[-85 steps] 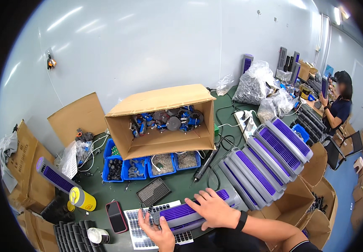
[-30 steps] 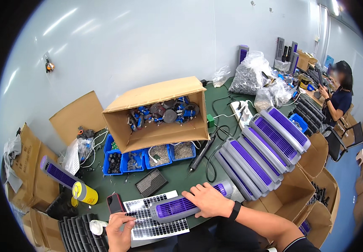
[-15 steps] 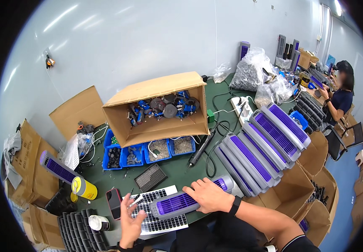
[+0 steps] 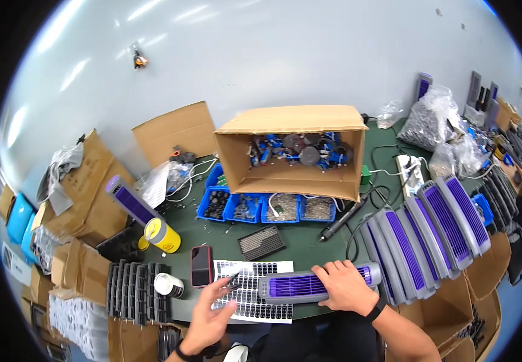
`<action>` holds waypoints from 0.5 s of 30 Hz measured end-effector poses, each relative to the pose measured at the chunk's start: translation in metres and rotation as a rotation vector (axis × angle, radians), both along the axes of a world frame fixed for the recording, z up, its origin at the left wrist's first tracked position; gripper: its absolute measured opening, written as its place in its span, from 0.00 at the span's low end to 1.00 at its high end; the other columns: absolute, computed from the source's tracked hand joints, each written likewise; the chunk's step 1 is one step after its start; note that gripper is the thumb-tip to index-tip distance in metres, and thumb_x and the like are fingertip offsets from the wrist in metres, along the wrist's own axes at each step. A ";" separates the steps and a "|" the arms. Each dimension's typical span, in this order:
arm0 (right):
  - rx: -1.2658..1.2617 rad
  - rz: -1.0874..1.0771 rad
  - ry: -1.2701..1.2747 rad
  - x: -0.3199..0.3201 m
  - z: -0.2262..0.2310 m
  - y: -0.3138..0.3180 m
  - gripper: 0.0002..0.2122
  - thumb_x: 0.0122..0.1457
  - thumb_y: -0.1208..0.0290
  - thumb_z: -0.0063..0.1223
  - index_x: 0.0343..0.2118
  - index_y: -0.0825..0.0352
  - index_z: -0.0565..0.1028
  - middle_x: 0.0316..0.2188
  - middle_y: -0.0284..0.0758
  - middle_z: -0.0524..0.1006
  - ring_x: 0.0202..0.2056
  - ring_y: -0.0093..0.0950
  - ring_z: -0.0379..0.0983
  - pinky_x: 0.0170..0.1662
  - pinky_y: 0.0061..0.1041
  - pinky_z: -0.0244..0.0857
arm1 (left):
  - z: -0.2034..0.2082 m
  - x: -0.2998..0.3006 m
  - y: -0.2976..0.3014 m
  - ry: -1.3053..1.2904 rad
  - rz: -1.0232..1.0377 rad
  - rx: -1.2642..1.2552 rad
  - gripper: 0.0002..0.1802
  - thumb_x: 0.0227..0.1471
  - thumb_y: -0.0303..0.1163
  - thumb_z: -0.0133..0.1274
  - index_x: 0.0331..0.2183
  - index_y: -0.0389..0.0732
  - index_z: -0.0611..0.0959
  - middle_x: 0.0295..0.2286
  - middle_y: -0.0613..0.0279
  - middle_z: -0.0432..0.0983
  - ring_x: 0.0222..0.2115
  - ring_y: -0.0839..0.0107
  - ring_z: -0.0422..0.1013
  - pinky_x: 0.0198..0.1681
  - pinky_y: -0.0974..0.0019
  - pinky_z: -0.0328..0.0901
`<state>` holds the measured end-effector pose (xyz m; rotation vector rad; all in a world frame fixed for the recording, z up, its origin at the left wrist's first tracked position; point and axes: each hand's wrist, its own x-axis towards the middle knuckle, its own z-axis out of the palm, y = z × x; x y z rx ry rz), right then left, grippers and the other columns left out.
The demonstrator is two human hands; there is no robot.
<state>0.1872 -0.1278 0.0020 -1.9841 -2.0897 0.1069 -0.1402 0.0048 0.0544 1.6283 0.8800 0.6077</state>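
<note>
A long grey tower fan point(image 4: 297, 286) with a purple grille lies across the front of the green table, partly over a white sheet point(image 4: 229, 314) of black stickers. My right hand point(image 4: 345, 286) reaches over its right half, fingers and thumb wrapped around the body. Beside the fan's left end, above the sheet's lower left edge, is my left hand point(image 4: 211, 317). A slim dark tool point(image 4: 233, 280), apparently tweezers, sticks out from its fingers; the thumb stands apart from them, and part of the grip is hidden. A red-edged phone point(image 4: 201, 266) lies left of the sheet.
Several similar fans point(image 4: 406, 256) lean in a row at right. Behind are an electric screwdriver point(image 4: 340, 222), a black grid tray point(image 4: 261, 242), blue parts bins point(image 4: 242, 209) and a cardboard box point(image 4: 291, 120). A yellow canister point(image 4: 162, 235) and white jar point(image 4: 168, 285) stand left.
The view has swung left, so the table's things appear farther right. The fan lies more level in the picture, my right hand still on it. My left hand's fingers are less spread.
</note>
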 end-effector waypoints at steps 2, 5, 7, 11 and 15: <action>-0.022 -0.010 -0.009 0.000 0.000 -0.001 0.43 0.38 0.55 0.81 0.59 0.64 0.73 0.42 0.39 0.78 0.45 0.40 0.76 0.50 0.38 0.66 | 0.035 -0.026 -0.013 0.050 0.010 0.186 0.31 0.63 0.22 0.59 0.65 0.37 0.71 0.62 0.57 0.67 0.61 0.61 0.68 0.57 0.59 0.76; 0.023 0.006 -0.005 0.001 -0.002 -0.001 0.43 0.38 0.54 0.82 0.58 0.65 0.73 0.41 0.39 0.77 0.44 0.40 0.76 0.49 0.38 0.66 | 0.073 -0.058 -0.049 -0.081 0.288 0.060 0.25 0.65 0.19 0.52 0.62 0.30 0.73 0.56 0.51 0.72 0.55 0.63 0.74 0.53 0.55 0.79; 0.036 0.021 -0.009 0.000 -0.005 0.000 0.43 0.38 0.53 0.82 0.58 0.65 0.73 0.40 0.39 0.77 0.44 0.40 0.76 0.49 0.39 0.66 | 0.086 -0.068 -0.069 -0.008 0.379 0.107 0.24 0.65 0.19 0.53 0.61 0.29 0.74 0.52 0.51 0.75 0.51 0.64 0.76 0.52 0.57 0.79; 0.064 0.042 -0.003 0.002 -0.005 -0.002 0.44 0.38 0.50 0.81 0.58 0.65 0.73 0.39 0.39 0.77 0.44 0.39 0.76 0.50 0.39 0.66 | 0.146 -0.046 -0.088 0.105 0.210 0.405 0.23 0.62 0.21 0.57 0.58 0.31 0.78 0.54 0.48 0.75 0.52 0.64 0.76 0.53 0.62 0.76; 0.086 0.054 -0.008 0.000 -0.003 -0.003 0.45 0.37 0.46 0.81 0.58 0.66 0.73 0.39 0.40 0.78 0.44 0.40 0.76 0.50 0.39 0.66 | 0.233 -0.045 -0.081 0.508 -0.182 0.798 0.19 0.58 0.23 0.62 0.51 0.36 0.85 0.52 0.48 0.79 0.53 0.54 0.77 0.55 0.56 0.74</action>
